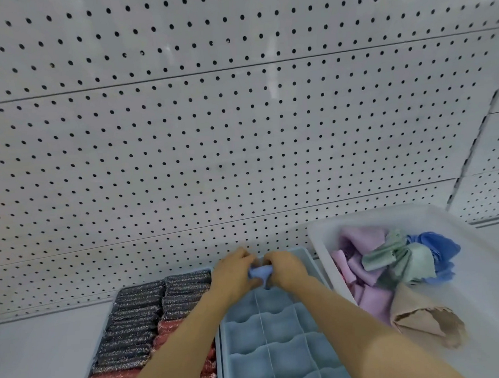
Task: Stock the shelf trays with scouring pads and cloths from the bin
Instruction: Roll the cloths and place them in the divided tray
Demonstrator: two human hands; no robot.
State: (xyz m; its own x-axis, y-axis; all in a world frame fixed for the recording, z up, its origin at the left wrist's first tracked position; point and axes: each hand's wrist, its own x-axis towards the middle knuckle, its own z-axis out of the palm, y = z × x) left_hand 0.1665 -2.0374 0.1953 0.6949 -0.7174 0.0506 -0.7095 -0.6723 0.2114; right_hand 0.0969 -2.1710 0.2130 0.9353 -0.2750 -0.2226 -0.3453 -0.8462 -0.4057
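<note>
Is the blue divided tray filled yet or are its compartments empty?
Mostly empty: the divided tray shows bare compartments. Both hands, left hand and right hand, hold one blue cloth over its far end.

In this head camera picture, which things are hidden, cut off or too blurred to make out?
- Blue cloth: mostly hidden by the left hand and right hand that hold it.
- Back compartments of the blue divided tray: hidden by both hands.
- Scouring pads: lower rows cut off by the bottom edge and the left forearm.
- White bin: right side blurred and cut off by the frame edge.
</note>
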